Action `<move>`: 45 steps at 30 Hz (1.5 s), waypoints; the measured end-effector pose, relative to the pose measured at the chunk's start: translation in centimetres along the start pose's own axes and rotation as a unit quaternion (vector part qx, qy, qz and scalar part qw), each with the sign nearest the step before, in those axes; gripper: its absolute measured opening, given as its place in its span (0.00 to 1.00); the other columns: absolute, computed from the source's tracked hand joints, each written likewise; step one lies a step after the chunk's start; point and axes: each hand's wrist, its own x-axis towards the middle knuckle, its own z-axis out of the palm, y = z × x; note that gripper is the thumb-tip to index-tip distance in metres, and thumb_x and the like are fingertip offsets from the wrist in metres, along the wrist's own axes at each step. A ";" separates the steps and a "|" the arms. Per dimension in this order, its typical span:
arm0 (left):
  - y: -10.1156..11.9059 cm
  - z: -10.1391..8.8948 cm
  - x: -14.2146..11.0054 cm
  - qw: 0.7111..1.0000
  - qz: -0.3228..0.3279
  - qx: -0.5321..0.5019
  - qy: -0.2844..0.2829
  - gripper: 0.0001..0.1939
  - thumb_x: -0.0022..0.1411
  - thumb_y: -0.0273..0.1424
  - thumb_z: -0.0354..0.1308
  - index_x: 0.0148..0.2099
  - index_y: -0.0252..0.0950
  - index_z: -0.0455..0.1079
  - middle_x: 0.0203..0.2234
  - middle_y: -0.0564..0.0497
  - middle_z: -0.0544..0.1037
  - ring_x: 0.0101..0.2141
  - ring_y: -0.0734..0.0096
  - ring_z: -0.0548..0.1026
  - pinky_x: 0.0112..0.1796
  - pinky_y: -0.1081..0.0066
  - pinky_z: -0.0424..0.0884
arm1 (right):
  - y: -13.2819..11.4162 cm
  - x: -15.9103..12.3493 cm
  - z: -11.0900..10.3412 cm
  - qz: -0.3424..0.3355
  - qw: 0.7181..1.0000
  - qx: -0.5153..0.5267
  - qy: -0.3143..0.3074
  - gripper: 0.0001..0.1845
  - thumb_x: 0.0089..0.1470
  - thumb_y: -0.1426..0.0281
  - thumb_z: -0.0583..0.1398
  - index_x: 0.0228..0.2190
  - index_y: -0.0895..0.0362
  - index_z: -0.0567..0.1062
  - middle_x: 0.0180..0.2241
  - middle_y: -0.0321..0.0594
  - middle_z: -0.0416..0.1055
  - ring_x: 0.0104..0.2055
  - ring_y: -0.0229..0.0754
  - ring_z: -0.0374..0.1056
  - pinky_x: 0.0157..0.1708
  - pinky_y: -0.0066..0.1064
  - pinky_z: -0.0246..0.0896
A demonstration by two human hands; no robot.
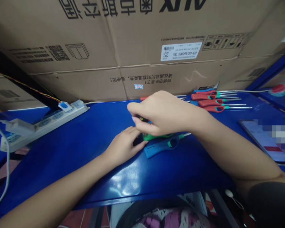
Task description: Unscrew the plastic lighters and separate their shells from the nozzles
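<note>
On the blue table [95,180], my right hand [160,112] is gripping a dark thing [142,118], mostly hidden, over a green lighter [150,137]. Left hand [123,144] is resting by that lighter's end, can't tell if it's gripping. A blue lighter [158,148] is lying just nearer me.

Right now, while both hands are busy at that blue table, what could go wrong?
The right hand, its grip around a dark object, hides much of the green object, so a slip might go unnoticed. The blue lighter lies close to the thumb of the left hand and could get nudged. The white cable loops near the left forearm, which might snag it.
</note>
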 end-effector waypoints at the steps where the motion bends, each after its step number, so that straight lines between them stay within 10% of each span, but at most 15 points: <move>1: 0.0 0.0 0.0 1.000 0.000 0.002 -0.002 0.12 0.67 0.35 0.60 0.50 0.35 0.71 0.41 0.44 0.80 0.42 0.55 0.78 0.42 0.58 0.76 | 0.0 0.0 0.0 -0.003 1.000 0.006 -0.001 0.14 0.62 0.66 0.51 0.44 0.59 0.71 0.33 0.43 0.76 0.29 0.41 0.64 0.28 0.32 0.43; 45: 0.0 0.1 0.0 1.000 -0.003 -0.010 -0.010 0.14 0.70 0.36 0.57 0.52 0.33 0.70 0.47 0.39 0.79 0.49 0.51 0.77 0.48 0.54 0.75 | 0.2 -0.3 -0.3 -0.032 0.999 0.018 0.009 0.14 0.60 0.66 0.53 0.44 0.58 0.74 0.36 0.42 0.76 0.32 0.41 0.65 0.29 0.32 0.44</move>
